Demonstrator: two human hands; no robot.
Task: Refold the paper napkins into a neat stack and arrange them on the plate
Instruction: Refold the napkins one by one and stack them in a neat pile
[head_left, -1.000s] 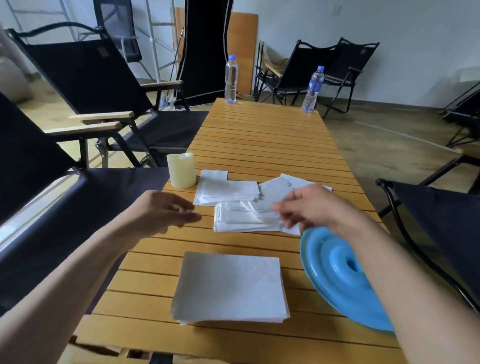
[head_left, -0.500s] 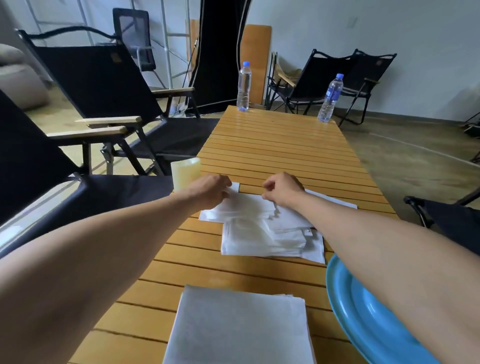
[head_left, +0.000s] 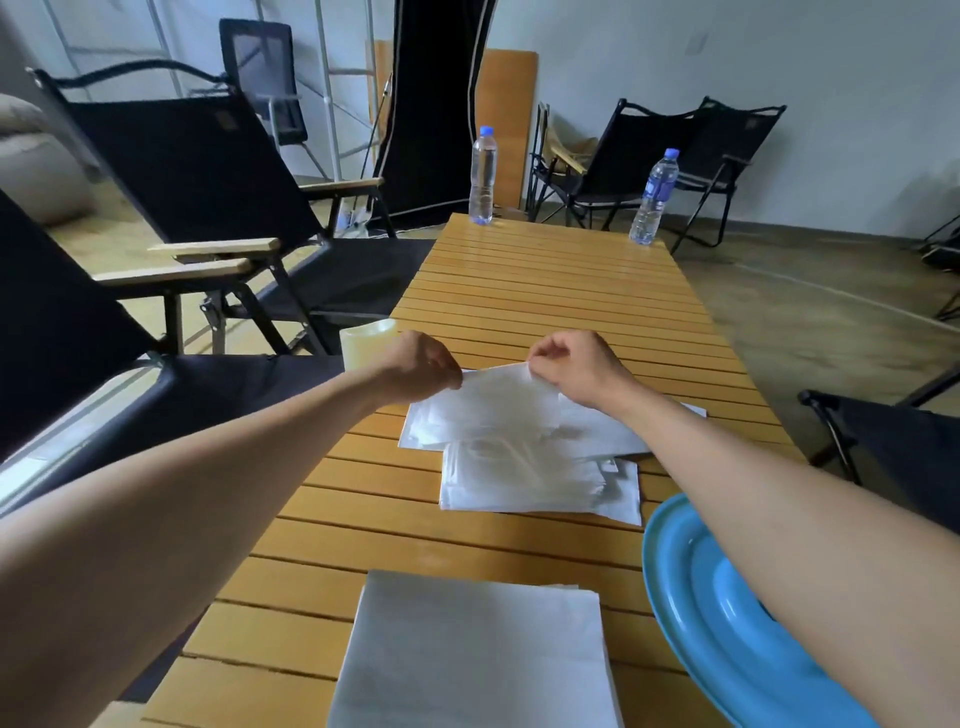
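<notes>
A white paper napkin (head_left: 493, 400) is lifted by its far edge off a loose pile in the middle of the wooden table. My left hand (head_left: 418, 364) pinches its far left corner and my right hand (head_left: 574, 364) pinches its far right corner. Below it lies a messy heap of white napkins (head_left: 535, 480). A neat folded stack of napkins (head_left: 478, 654) rests at the near edge of the table. The blue plate (head_left: 696, 587) sits at the right, partly under my right forearm, with nothing visible on it.
A pale yellow candle (head_left: 363, 343) stands at the table's left edge, just behind my left hand. Two water bottles (head_left: 482, 174) (head_left: 653, 197) stand at the far end. Black folding chairs (head_left: 197, 171) flank the slatted table (head_left: 545, 291) on both sides.
Both hands reached forward to the far napkin pile, closed on a napkin's far corners, and have raised that edge slightly. The view has tilted closer to the table.
</notes>
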